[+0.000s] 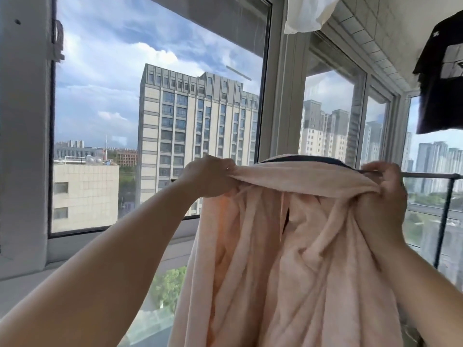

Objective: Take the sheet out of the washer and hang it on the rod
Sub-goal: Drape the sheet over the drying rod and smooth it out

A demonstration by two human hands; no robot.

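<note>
A pale pink sheet [288, 259] hangs in bunched folds in front of me, its top edge stretched between my two raised hands. My left hand [208, 176] grips the sheet's upper left corner. My right hand [380, 189] grips the upper right part of the edge. Just behind the sheet's top runs a thin horizontal rod [431, 175], visible to the right of my right hand. The sheet's top edge lies at rod height and hides the rod's middle. I cannot tell whether the sheet rests over the rod.
Large windows [155, 108] face tall buildings. A black upright post [443, 221] holds the rod's right end. A black garment [443, 78] hangs at the upper right, and a white cloth [305, 13] hangs from above at the top centre. A grey sill [30, 284] runs at the lower left.
</note>
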